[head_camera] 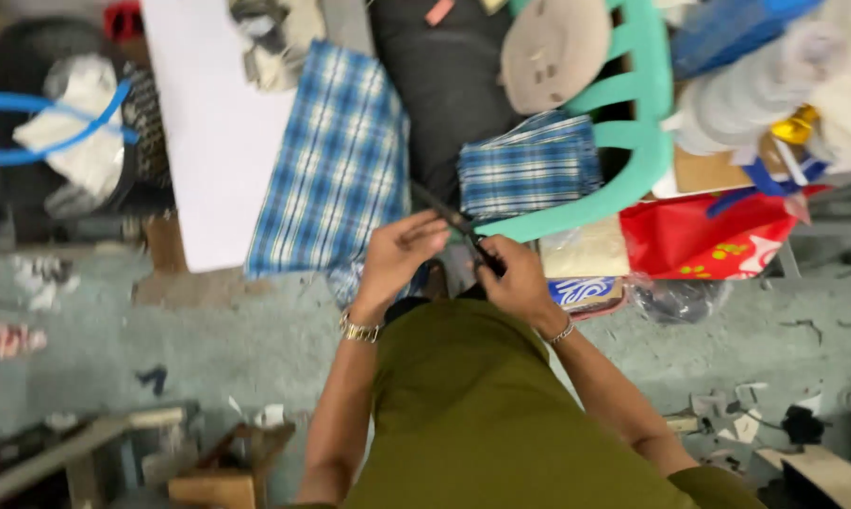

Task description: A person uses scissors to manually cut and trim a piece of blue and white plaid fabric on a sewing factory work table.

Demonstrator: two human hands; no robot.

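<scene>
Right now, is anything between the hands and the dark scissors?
No. The right hand grips the scissors at the handle end, and the left hand touches them near the blades. Nothing visible lies between.

We see a green plastic chair with a folded blue checked cloth and a tan cap on its seat. A long blue checked cloth lies beside white paper. Small scraps dot the grey floor.
</scene>
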